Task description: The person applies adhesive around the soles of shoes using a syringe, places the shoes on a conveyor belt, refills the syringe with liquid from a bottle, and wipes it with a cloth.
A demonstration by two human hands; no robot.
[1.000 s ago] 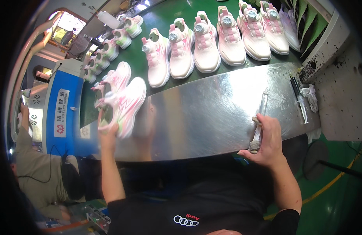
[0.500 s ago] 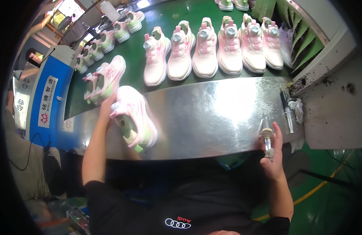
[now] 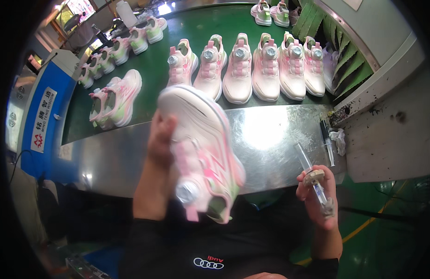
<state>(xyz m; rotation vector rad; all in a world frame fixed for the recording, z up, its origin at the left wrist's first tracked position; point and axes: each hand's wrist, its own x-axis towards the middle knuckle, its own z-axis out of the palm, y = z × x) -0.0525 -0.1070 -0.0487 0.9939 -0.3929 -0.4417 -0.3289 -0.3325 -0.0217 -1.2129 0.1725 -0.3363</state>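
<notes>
My left hand (image 3: pixel 160 139) grips a pink and white sneaker (image 3: pixel 196 123), slightly blurred, lifted over the near edge of the metal table. Its toe tilts up and away; the silver dial and green-lined opening are nearest me. At the right, my right hand (image 3: pixel 321 207) has its fingers curled round a syringe (image 3: pixel 313 177) with a clear barrel, a yellowish collar and a grimy plunger end. The barrel points away toward the table, apart from the sneaker. A row of several matching sneakers (image 3: pixel 238 79) stands behind, toes toward me.
Another pair of sneakers (image 3: pixel 119 100) sits on the green belt (image 3: pixel 154 67) at left, with more behind. On the metal table's (image 3: pixel 266 158) right end lie a second syringe (image 3: pixel 328 146) and crumpled white tissue (image 3: pixel 338 139). Green strip flaps (image 3: pixel 349 60) hang at the belt's right.
My left hand has brought the sneaker right and closer, turning its toe upward and dial toward me. My right hand, still holding the syringe, has shifted slightly lower.
</notes>
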